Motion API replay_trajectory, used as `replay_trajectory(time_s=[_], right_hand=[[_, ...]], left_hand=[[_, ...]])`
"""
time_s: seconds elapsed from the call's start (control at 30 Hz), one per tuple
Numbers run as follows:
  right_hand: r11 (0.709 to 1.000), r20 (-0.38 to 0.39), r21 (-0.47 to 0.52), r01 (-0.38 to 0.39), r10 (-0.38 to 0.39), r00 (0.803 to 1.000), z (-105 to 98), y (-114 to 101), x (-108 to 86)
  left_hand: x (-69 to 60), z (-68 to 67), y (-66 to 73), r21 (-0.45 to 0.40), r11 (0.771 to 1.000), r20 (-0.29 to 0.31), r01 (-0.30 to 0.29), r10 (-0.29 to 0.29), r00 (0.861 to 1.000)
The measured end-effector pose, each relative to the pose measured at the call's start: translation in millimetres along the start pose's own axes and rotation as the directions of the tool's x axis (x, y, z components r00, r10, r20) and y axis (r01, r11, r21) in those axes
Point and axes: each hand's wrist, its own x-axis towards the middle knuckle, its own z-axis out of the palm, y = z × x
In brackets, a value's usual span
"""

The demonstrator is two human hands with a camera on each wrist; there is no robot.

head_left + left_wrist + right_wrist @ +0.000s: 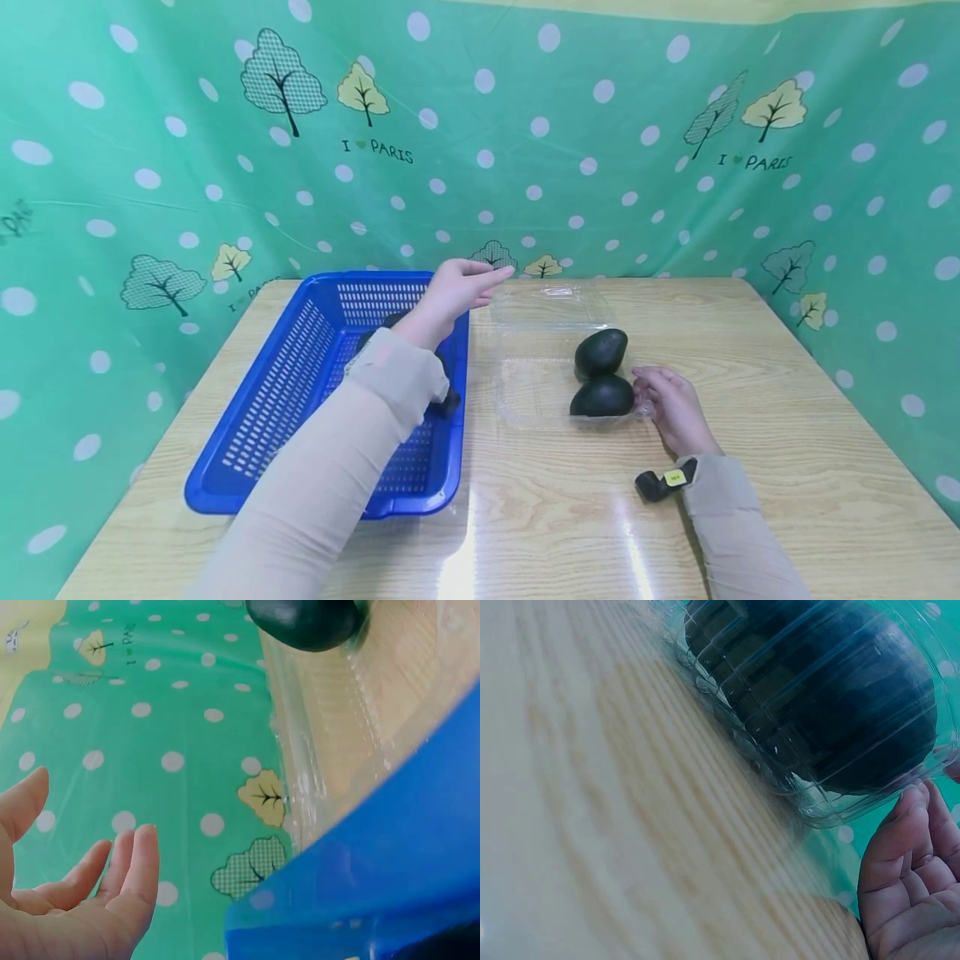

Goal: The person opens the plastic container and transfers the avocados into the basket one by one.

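Two dark green avocados sit in the right part of a clear plastic clamshell container (528, 392), one avocado (602, 352) behind the other avocado (603, 397). Its clear lid (551, 307) lies folded back toward the curtain. At the container's right edge, my right hand (671, 404) pinches the rim between thumb and fingers; the right wrist view shows this grip (915, 877) beside an avocado (840, 697). My left hand (453, 296) hovers over the far right edge of the blue basket, fingers extended and holding nothing. Dark avocados (393, 318) in the basket are mostly hidden behind that arm.
The blue plastic basket (453, 475) with slotted walls stands left of the container on a wooden table (555, 517). Behind the table hangs a green dotted curtain (525, 150). A black strap with a small device (660, 483) is on the right wrist.
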Motion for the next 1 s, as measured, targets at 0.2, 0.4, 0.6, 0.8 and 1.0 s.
replay_trajectory(time_s=[0.2,0.4,0.6,0.8,1.0], right_hand=[[1.000,0.003,-0.004,0.002,-0.002,1.000,-0.2,0.0,2.3],[1.000,0.003,0.001,0.005,-0.005,1.000,0.9,-0.3,3.9],[1.000,0.009,0.007,0.002,-0.002,1.000,1.3,-1.2,5.6],[1.000,-0.001,0.007,0.001,-0.001,1.000,1.7,-1.6,6.3],[1.000,-0.003,0.012,-0.002,0.002,1.000,2.0,-0.9,6.0]], left_hand=[[4.7,10.1,-0.4,-0.030,1.000,0.010,0.005,-0.004,1.000],[9.2,17.8,-2.0,-0.028,0.999,0.013,0.021,-0.020,1.000],[13.3,25.2,-3.4,-0.026,0.999,0.032,0.032,-0.031,0.999],[16.2,32.0,-5.8,-0.023,0.999,0.059,0.045,-0.043,0.997],[20.0,40.3,-12.5,0.012,1.000,0.069,0.026,-0.027,0.997]])
